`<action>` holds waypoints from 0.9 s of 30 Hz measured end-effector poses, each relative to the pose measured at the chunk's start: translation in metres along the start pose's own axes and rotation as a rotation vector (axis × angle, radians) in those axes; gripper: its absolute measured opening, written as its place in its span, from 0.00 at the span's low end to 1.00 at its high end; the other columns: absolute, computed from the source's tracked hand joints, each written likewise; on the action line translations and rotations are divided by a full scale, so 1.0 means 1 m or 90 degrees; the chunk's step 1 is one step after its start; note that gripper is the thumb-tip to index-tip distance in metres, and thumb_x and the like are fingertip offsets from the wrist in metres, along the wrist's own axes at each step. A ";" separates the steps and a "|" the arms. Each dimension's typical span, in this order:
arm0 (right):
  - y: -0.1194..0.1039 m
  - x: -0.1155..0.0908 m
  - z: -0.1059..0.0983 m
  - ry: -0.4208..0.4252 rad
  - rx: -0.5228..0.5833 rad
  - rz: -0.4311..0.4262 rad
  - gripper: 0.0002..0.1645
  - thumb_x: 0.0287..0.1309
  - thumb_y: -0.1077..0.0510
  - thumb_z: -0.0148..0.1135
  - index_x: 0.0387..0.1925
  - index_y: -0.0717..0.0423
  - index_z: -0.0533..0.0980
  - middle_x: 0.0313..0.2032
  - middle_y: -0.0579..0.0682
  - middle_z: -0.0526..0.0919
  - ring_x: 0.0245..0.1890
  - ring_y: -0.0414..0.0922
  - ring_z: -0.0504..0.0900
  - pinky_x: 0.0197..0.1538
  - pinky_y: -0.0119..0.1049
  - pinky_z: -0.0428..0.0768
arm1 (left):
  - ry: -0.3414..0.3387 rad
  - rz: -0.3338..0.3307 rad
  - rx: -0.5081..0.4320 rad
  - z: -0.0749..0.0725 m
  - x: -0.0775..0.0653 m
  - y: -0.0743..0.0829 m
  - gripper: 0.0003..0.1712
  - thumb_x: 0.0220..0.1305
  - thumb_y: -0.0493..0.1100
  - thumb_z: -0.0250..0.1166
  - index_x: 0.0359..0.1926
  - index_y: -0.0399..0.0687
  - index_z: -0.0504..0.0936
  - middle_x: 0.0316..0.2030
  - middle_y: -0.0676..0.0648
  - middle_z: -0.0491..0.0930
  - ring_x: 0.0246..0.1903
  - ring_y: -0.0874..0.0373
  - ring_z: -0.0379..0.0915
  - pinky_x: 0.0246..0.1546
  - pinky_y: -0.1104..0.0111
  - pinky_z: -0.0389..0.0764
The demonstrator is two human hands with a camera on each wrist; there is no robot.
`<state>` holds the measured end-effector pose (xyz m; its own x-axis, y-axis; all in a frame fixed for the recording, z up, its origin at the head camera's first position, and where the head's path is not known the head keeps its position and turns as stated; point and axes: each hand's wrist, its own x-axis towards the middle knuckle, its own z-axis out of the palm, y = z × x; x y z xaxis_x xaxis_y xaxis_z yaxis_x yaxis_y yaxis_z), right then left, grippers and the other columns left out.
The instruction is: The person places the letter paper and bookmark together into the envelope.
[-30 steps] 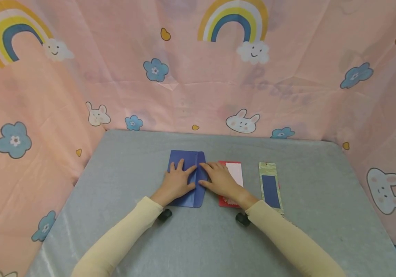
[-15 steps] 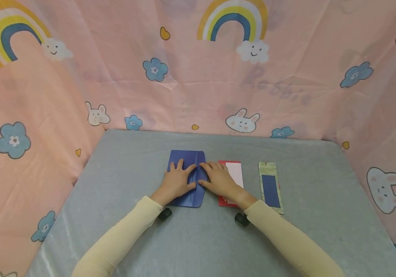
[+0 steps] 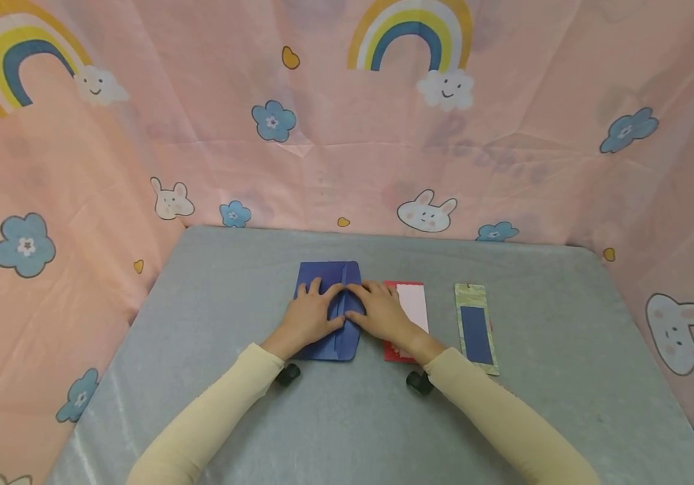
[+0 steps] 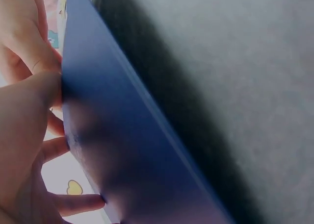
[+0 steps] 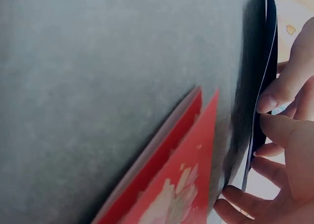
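A blue envelope [image 3: 319, 273] lies on the grey cloth with its flap [image 3: 352, 343] spread out to the right of a crease. My left hand [image 3: 306, 316] rests on the envelope body with fingers spread and the thumb at the crease. My right hand [image 3: 383, 313] reaches over from the right, its thumb and index fingertips touching the flap near the crease. The tips of both thumbs meet there. In the right wrist view the envelope's edge [image 5: 269, 72] stands slightly off the cloth under the fingers.
A red card [image 3: 412, 300] with a white panel lies partly under the right hand; the right wrist view shows its flower motif. Farther right lies a green card [image 3: 469, 296] with a dark blue panel. A pink patterned curtain [image 3: 323, 175] closes the table's back.
My right hand has shifted slightly left, its thumb and index finger coming up to the left hand's at the crease. The left hand stays on the envelope, and the cards lie as before.
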<state>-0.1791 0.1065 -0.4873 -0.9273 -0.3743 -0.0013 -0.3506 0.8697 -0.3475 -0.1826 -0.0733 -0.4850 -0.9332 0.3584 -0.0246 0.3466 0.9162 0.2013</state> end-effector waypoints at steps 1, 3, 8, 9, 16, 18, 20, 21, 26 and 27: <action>0.000 0.000 0.000 0.000 0.002 0.002 0.35 0.59 0.41 0.58 0.67 0.44 0.64 0.62 0.57 0.71 0.65 0.54 0.67 0.62 0.62 0.62 | 0.003 0.001 -0.001 0.000 0.000 0.000 0.38 0.56 0.64 0.60 0.67 0.65 0.63 0.65 0.33 0.63 0.59 0.29 0.64 0.41 0.43 0.79; -0.001 0.001 -0.001 -0.003 0.000 0.007 0.36 0.59 0.40 0.57 0.67 0.44 0.64 0.62 0.57 0.70 0.65 0.54 0.67 0.62 0.62 0.62 | 0.011 0.004 -0.005 0.000 0.001 -0.001 0.38 0.55 0.64 0.60 0.67 0.65 0.63 0.65 0.33 0.64 0.58 0.30 0.65 0.42 0.44 0.79; -0.001 0.002 -0.001 -0.004 0.002 0.015 0.36 0.59 0.40 0.58 0.67 0.43 0.64 0.62 0.56 0.70 0.65 0.54 0.66 0.62 0.61 0.62 | 0.015 0.005 -0.017 0.001 0.001 -0.003 0.40 0.53 0.64 0.61 0.67 0.66 0.63 0.64 0.34 0.64 0.59 0.31 0.65 0.47 0.44 0.77; -0.001 0.002 -0.001 -0.003 0.004 0.017 0.36 0.59 0.40 0.58 0.67 0.43 0.64 0.62 0.56 0.70 0.65 0.54 0.66 0.62 0.60 0.62 | 0.012 0.004 -0.020 0.001 0.001 -0.003 0.40 0.53 0.64 0.61 0.67 0.67 0.62 0.64 0.34 0.64 0.59 0.31 0.65 0.47 0.44 0.77; -0.001 0.006 0.000 0.000 0.024 0.033 0.36 0.58 0.41 0.59 0.67 0.44 0.64 0.60 0.57 0.71 0.62 0.56 0.68 0.60 0.57 0.64 | 0.015 -0.001 -0.032 0.001 0.001 -0.004 0.41 0.52 0.65 0.61 0.67 0.68 0.61 0.64 0.35 0.64 0.60 0.32 0.65 0.47 0.44 0.77; -0.001 0.008 0.000 0.003 0.024 0.036 0.37 0.57 0.41 0.59 0.67 0.44 0.64 0.59 0.57 0.71 0.60 0.56 0.69 0.60 0.57 0.64 | 0.019 -0.002 -0.035 0.001 0.000 -0.004 0.40 0.52 0.65 0.61 0.67 0.68 0.61 0.64 0.35 0.64 0.60 0.32 0.65 0.47 0.44 0.77; -0.001 0.009 0.000 0.006 0.020 0.039 0.37 0.57 0.40 0.59 0.66 0.44 0.65 0.59 0.57 0.71 0.59 0.56 0.69 0.61 0.57 0.64 | 0.023 -0.006 -0.039 0.001 0.000 -0.004 0.39 0.54 0.64 0.59 0.67 0.68 0.61 0.64 0.35 0.65 0.60 0.33 0.65 0.47 0.44 0.77; -0.001 0.009 0.001 0.007 0.019 0.040 0.37 0.57 0.40 0.60 0.66 0.43 0.65 0.59 0.57 0.71 0.58 0.56 0.69 0.60 0.57 0.64 | 0.024 -0.009 -0.042 0.001 0.000 -0.004 0.37 0.55 0.63 0.59 0.67 0.68 0.61 0.64 0.35 0.65 0.60 0.33 0.65 0.48 0.45 0.77; -0.001 0.010 0.002 0.014 0.021 0.040 0.37 0.57 0.40 0.60 0.66 0.43 0.65 0.58 0.57 0.71 0.56 0.56 0.69 0.59 0.56 0.64 | 0.032 -0.024 -0.053 0.001 0.001 -0.003 0.30 0.63 0.54 0.52 0.67 0.68 0.62 0.63 0.35 0.66 0.59 0.34 0.66 0.49 0.46 0.76; -0.001 0.010 0.002 0.015 0.022 0.039 0.37 0.57 0.40 0.60 0.66 0.43 0.65 0.58 0.57 0.71 0.56 0.55 0.69 0.59 0.56 0.64 | 0.030 -0.026 -0.055 0.001 0.001 -0.003 0.30 0.64 0.53 0.51 0.67 0.67 0.62 0.63 0.35 0.66 0.59 0.34 0.66 0.49 0.45 0.76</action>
<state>-0.1877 0.1010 -0.4885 -0.9498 -0.3127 -0.0017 -0.2887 0.8789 -0.3798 -0.1841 -0.0756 -0.4861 -0.9506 0.3102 0.0117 0.3006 0.9103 0.2845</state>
